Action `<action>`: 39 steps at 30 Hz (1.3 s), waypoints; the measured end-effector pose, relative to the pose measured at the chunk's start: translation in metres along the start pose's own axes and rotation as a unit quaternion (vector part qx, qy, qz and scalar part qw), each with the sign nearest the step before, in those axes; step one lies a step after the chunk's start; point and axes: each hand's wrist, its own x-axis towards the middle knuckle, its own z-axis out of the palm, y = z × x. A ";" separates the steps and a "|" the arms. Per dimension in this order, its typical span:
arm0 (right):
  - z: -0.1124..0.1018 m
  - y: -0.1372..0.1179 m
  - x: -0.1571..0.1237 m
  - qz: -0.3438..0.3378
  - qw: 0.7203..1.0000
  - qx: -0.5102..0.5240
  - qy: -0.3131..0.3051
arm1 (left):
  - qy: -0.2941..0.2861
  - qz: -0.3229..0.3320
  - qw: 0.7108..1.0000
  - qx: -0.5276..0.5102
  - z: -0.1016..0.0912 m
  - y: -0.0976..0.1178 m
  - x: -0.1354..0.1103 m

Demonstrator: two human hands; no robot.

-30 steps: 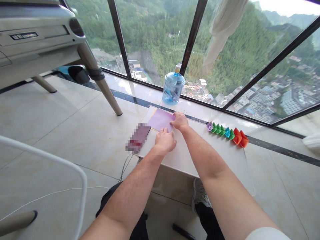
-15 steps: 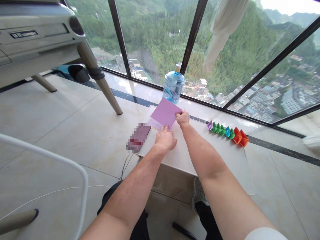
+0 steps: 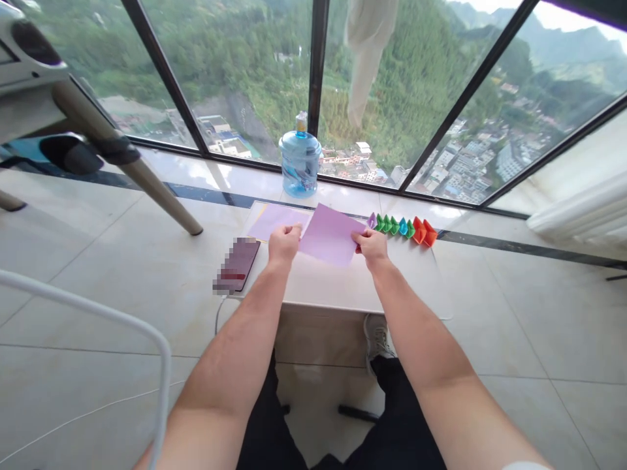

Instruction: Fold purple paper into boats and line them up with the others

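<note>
1. One purple sheet (image 3: 332, 236), at 12 o'clock from the middle of the bench (image 3: 337, 287) (12 = toward the window (image 3: 255, 78)). Lies tilted; whether its near edge touches down, can't tell.
2. Right hand (image 3: 368, 244): pinching the sheet's 3 o'clock edge. Left hand (image 3: 285, 245): fingers drawn in narrow at the 9 o'clock edge; pinch or mere touch, cannot tell.
3. Handling, my judgement: very light, thin, bends readily yet takes a crease; smooth, easily wrinkled or torn. Best hold: light pinches at opposite edges or corners, no squeezing mid-sheet.
4. At 10 o'clock, paper stack (image 3: 275, 220), purple uppermost, yellow at its rim. At 2, row of folded paper pieces (image 3: 394, 226): purple, green, blue, orange.
5. Writing: water bottle (image 3: 300, 166) at 11, beyond the bench, bears dark print, too small to read. Phone (image 3: 240, 264) at 9: pixelated, nothing legible.
</note>
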 end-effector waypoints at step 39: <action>-0.094 0.004 -0.077 -0.109 0.973 0.008 -0.202 | -0.221 -0.104 0.954 -0.174 0.031 0.000 -0.061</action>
